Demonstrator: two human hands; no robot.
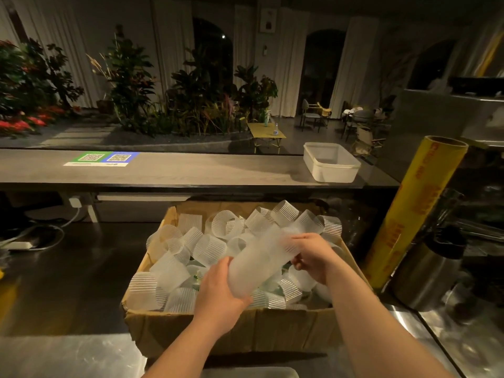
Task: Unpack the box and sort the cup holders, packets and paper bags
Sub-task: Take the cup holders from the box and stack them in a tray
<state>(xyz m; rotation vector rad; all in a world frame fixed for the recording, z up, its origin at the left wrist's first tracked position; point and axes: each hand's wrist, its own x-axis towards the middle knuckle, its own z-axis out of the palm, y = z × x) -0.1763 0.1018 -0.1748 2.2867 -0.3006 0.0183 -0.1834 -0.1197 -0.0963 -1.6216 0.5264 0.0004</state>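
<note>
We are gathering cup holders; our left hand (218, 287) and right hand (311, 255) each curl their fingers round an end of a nested stack of cup holders (259, 263) above the open box (191, 331); next, we judge, lift it clear and set it aside.

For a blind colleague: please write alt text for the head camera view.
The left hand and right hand hold a stack of frosted cup holders over an open cardboard box full of loose ones. A white tub sits on the counter behind.
</note>
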